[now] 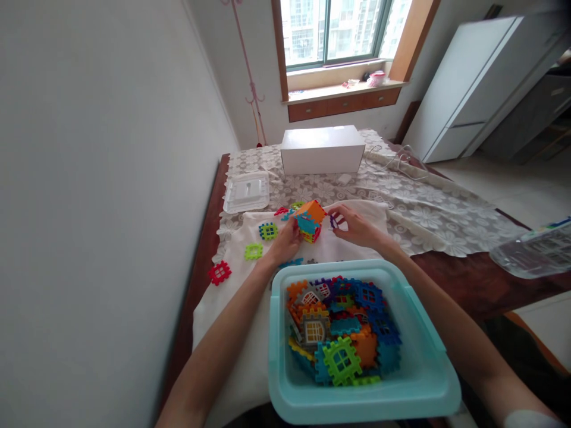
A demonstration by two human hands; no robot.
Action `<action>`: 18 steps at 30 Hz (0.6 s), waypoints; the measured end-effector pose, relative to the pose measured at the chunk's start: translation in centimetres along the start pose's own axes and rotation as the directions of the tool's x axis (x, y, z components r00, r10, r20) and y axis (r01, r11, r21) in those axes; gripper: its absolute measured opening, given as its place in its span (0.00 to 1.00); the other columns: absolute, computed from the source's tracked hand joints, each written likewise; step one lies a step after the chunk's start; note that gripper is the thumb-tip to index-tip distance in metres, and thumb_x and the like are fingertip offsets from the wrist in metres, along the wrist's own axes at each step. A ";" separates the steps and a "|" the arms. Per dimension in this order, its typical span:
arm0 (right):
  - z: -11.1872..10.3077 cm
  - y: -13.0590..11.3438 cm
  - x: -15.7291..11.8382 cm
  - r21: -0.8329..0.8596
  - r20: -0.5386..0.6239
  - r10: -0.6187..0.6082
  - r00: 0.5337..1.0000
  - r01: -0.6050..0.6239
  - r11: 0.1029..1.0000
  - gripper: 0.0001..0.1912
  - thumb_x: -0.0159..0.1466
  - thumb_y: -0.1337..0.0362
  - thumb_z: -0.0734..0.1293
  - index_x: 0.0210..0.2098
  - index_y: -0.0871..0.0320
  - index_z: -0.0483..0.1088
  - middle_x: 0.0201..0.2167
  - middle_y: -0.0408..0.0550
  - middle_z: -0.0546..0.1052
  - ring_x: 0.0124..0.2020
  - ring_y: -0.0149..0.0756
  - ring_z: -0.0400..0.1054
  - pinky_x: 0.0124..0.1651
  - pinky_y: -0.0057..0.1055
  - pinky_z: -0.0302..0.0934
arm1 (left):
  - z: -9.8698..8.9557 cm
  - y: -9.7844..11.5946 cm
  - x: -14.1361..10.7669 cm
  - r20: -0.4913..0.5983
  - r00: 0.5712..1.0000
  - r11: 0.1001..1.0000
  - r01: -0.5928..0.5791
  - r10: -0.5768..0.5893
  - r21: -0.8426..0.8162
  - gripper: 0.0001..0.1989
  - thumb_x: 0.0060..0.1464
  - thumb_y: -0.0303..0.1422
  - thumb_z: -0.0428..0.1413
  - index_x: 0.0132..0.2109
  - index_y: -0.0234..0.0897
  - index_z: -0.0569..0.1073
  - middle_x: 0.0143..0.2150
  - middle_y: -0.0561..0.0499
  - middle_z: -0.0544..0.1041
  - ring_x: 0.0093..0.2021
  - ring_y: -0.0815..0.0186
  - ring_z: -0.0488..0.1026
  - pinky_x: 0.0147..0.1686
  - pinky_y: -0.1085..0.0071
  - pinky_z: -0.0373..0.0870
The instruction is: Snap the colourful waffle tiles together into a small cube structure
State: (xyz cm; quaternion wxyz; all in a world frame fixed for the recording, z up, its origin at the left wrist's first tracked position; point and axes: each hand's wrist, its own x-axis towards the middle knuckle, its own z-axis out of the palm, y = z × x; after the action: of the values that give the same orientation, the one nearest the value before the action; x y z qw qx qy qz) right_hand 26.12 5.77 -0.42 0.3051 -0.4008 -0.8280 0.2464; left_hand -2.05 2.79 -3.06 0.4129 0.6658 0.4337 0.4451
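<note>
My left hand (288,241) is closed around the lower left side of a small house built from interlocking plastic panels (311,210). Orange panels form its upper part, with blue, yellow and red ones below. Just right of the house, my right hand (355,226) pinches a small purple and white panel (332,222), which is apart from the house as far as I can see. Nearer to me stands a teal bin (366,407) full of loose panels, with a green window panel (342,361) on top.
Loose panels lie on the white cloth to the left: a red one (219,273), a green one (254,251) and a blue-green one (268,231). Behind them is a clear plastic lid (247,191). A white box (323,151) stands at the back, and a transparent container (533,252) is at the right.
</note>
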 end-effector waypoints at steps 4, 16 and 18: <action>2.2 -0.3 0.0 -0.080 -0.006 0.020 1.000 -0.020 0.997 0.30 0.64 0.67 0.73 0.66 0.52 0.70 0.65 0.58 0.78 0.66 0.56 0.74 0.70 0.54 0.69 | -0.2 0.1 0.1 0.019 0.998 0.997 -0.055 0.056 -0.048 0.34 0.62 0.35 0.64 0.71 0.43 0.64 0.67 0.38 0.79 0.62 0.53 0.82 0.65 0.48 0.79; 2.7 -0.1 0.1 -0.077 -0.219 0.034 0.975 -0.052 0.996 0.15 0.66 0.56 0.73 0.49 0.52 0.72 0.49 0.54 0.84 0.50 0.50 0.79 0.56 0.48 0.74 | 0.6 0.0 -0.1 -0.042 0.998 0.998 -0.044 0.042 -0.041 0.43 0.58 0.44 0.73 0.70 0.47 0.56 0.66 0.37 0.78 0.55 0.56 0.84 0.57 0.52 0.81; 2.9 -0.6 0.0 0.009 -0.275 0.017 0.961 -0.015 1.000 0.14 0.65 0.54 0.74 0.45 0.50 0.70 0.51 0.54 0.83 0.49 0.48 0.79 0.51 0.45 0.76 | 0.4 0.1 -0.1 -0.057 0.998 0.993 0.021 -0.028 -0.119 0.44 0.58 0.45 0.72 0.70 0.45 0.57 0.65 0.36 0.79 0.52 0.57 0.85 0.55 0.53 0.82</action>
State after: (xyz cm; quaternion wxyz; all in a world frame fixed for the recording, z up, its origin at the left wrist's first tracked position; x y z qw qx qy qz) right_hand 23.78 5.01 -2.03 0.4162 -0.4369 -0.7735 0.1935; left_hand -1.68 2.63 -3.05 0.4440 0.6216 0.4266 0.4843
